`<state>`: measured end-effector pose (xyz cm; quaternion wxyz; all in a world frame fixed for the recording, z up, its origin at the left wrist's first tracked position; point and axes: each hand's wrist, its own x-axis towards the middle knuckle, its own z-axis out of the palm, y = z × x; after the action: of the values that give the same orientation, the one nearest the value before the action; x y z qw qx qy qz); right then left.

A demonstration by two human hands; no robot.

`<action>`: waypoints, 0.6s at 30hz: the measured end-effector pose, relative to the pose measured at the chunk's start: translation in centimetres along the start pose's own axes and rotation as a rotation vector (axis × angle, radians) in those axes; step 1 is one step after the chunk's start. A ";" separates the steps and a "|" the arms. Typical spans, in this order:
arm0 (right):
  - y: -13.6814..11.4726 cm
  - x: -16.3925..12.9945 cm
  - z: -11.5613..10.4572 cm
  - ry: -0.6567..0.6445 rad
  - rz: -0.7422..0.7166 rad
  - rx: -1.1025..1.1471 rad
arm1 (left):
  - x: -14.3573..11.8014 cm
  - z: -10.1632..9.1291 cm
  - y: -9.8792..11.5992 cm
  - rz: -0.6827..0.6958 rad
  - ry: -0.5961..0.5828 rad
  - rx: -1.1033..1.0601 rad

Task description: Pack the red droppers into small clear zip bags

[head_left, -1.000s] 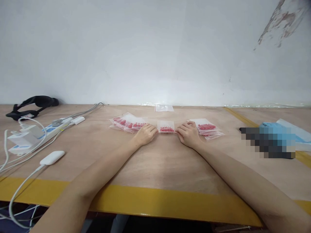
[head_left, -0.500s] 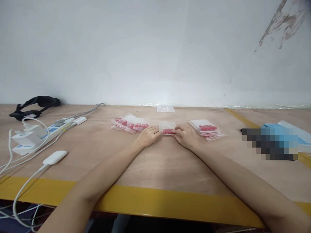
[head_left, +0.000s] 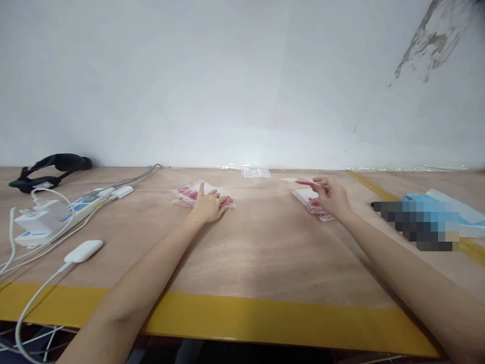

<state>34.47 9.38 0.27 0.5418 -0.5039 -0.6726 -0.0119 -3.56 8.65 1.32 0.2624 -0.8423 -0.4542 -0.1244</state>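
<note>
On the left side of the table lies a fanned pile of clear plastic bags [head_left: 185, 193] with red pieces inside. My left hand [head_left: 208, 205] rests on top of that pile, fingers spread and touching it. To the right, my right hand [head_left: 333, 196] pinches one clear bag of red pieces [head_left: 306, 182] between thumb and fingers. That bag is held tilted above a second stack of similar bags [head_left: 308, 197], partly hidden by the hand. A flat clear bag [head_left: 256, 173] lies at the back of the table near the wall.
A white power strip with chargers and cables [head_left: 56, 217] is at left, with a white rounded device [head_left: 84, 251] before it. Behind stands a black strap-like headset [head_left: 51, 169]. At right are a blue-and-white packet [head_left: 424, 202] and a blurred dark object [head_left: 409, 222].
The bag between both hands has left the middle, carried rightward and lifted in my right hand. My left hand has moved left onto the left pile.
</note>
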 end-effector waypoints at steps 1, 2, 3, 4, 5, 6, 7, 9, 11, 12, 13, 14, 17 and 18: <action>1.1 -0.2 -1.1 -0.004 -0.004 -0.031 | 0.1 0.1 0.1 0.012 -0.004 -0.005; 2.3 -0.4 -2.2 -0.009 -0.006 -0.057 | 0.2 0.1 0.3 0.017 -0.011 -0.014; 3.3 -0.8 -3.2 -0.016 -0.009 -0.072 | 0.3 0.2 0.5 0.016 -0.022 -0.034; 4.2 -1.2 -4.2 -0.056 -0.012 -0.098 | 0.5 0.3 0.8 0.015 -0.036 -0.075; 4.9 -1.6 -5.0 -0.116 -0.025 -0.122 | 0.7 0.3 1.2 0.016 -0.050 -0.131; 5.3 -2.0 -5.7 -0.186 -0.045 -0.142 | 0.9 0.4 1.7 0.022 -0.061 -0.192; 5.5 -2.2 -6.3 -0.256 -0.071 -0.170 | 1.2 0.5 2.3 0.033 -0.067 -0.253; 4.9 -2.5 -7.0 -0.340 -0.144 -0.237 | 1.7 0.8 3.7 0.069 -0.066 -0.328; 3.0 -2.3 -6.9 -0.325 -0.227 -0.310 | 2.1 1.1 5.3 0.101 -0.060 -0.369; 1.8 -2.2 -6.5 -0.291 -0.268 -0.337 | 2.3 1.2 6.0 0.110 -0.056 -0.391; 0.4 -2.1 -5.9 -0.276 -0.300 -0.340 | 2.5 1.3 6.6 0.114 -0.050 -0.413; -1.0 -2.1 -5.1 -0.261 -0.335 -0.318 | 2.6 1.4 7.1 0.115 -0.043 -0.432; -4.8 -2.5 -1.6 -0.340 -0.453 -0.248 | 2.7 1.6 7.7 0.106 -0.017 -0.476; -5.7 -2.7 -0.3 -0.400 -0.488 -0.250 | 2.6 1.6 7.6 0.098 -0.008 -0.483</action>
<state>30.52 4.58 1.37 0.3146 -0.3827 -0.8597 -0.1246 4.16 7.94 -1.40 0.0572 -0.9022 -0.3707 -0.2130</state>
